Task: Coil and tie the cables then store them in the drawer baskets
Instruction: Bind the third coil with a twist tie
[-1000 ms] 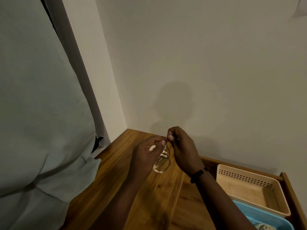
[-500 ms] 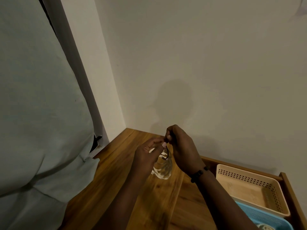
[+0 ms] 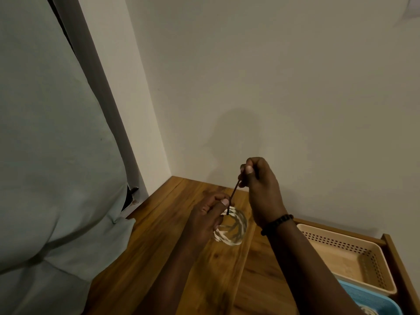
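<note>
A coiled white cable [image 3: 231, 230] hangs above the wooden tabletop [image 3: 204, 280], pinched at its top by my left hand [image 3: 209, 217]. A thin dark tie [image 3: 233, 194] runs taut from the coil's top up to my right hand [image 3: 261, 187], which grips its upper end between thumb and fingers. The right hand sits higher and to the right of the left hand. A dark beaded bracelet circles the right wrist. Part of the coil is hidden behind my left hand.
An open drawer at the lower right holds a beige perforated basket [image 3: 372, 264] and, nearer, a blue basket [image 3: 375, 301] with something pale inside. A pale curtain [image 3: 45, 155] hangs at the left. A plain wall stands behind the tabletop.
My right hand has risen up and to the right, drawing the dark tie out taut from the coil. The left hand stays on the coil, a little lower.
</note>
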